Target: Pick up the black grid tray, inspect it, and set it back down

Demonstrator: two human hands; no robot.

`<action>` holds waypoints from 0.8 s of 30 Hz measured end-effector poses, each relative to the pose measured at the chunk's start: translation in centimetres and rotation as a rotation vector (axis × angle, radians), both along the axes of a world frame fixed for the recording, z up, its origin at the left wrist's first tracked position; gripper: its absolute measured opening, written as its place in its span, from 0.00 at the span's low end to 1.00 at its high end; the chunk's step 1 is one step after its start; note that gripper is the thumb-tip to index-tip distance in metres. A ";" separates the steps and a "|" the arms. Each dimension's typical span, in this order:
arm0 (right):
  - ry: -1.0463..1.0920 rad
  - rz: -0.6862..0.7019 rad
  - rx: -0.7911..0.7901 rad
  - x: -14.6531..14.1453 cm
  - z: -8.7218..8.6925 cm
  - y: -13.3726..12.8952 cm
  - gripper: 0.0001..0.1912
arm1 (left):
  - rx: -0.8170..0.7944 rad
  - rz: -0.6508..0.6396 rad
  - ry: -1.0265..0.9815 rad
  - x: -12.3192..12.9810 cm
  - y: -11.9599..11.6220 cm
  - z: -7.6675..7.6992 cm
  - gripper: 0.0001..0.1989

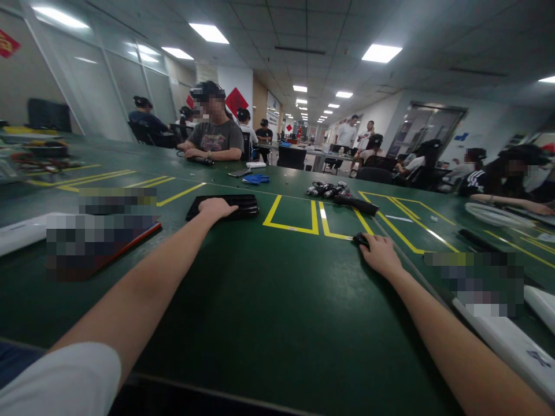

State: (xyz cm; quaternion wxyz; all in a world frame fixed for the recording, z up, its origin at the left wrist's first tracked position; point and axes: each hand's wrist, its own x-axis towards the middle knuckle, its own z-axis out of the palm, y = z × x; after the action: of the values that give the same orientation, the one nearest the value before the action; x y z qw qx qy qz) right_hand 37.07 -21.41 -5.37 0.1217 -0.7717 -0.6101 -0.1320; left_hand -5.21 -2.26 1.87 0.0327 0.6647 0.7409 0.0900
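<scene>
My left hand (pixel 217 209) rests on a flat, glossy black case-like thing (pixel 246 208) on the green table. Its thumb points right along the top, and the other fingers curl toward the far edge, partly hidden. Further right, my right hand (pixel 380 252) lies low on the table, fingers closed round a small black object (pixel 361 238), mostly covered, whose kind I cannot make out. This object is at the near corner of a yellow tape outline (pixel 338 236). Behind it lie a black tool-like piece (pixel 358 204) and a cluster of black and silver parts (pixel 328 189).
A blue glove (pixel 256 179) and a phone-like slab (pixel 240 173) lie on the green table (pixel 277 323) near a seated person (pixel 219 138) opposite. White boxes (pixel 503 341) flank both sides. A blurred item with an orange edge (pixel 130 248) sits left.
</scene>
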 end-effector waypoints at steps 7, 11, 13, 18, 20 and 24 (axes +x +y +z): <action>0.211 -0.015 0.048 0.5 0.2 0.6 0.23 | -0.050 -0.042 0.113 1.2 -1.2 0.0 0.26; 0.472 0.081 0.068 -1.8 0.9 0.3 0.24 | 0.011 -0.187 0.114 2.9 -3.8 -0.8 0.24; 0.636 0.173 0.071 -4.1 1.3 -0.2 0.25 | 0.055 -0.270 0.103 4.4 -5.5 -1.3 0.24; 1.025 0.446 0.098 -10.1 1.8 -1.4 0.25 | 0.256 -0.681 -0.195 8.8 -10.9 -2.5 0.19; 1.178 0.565 0.093 -11.5 1.7 -2.0 0.24 | 0.281 -0.798 -0.316 10.2 -12.9 -3.1 0.16; 1.181 0.667 0.110 -12.7 2.1 -3.2 0.23 | 0.255 -0.933 -0.440 11.4 -15.6 -4.4 0.15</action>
State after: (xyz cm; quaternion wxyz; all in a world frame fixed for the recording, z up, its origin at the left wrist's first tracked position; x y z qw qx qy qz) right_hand 24.42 -24.62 -3.30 0.5078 -0.4777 -0.6389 0.3251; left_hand 6.18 -17.87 -2.49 0.1430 0.8877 0.3254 0.2926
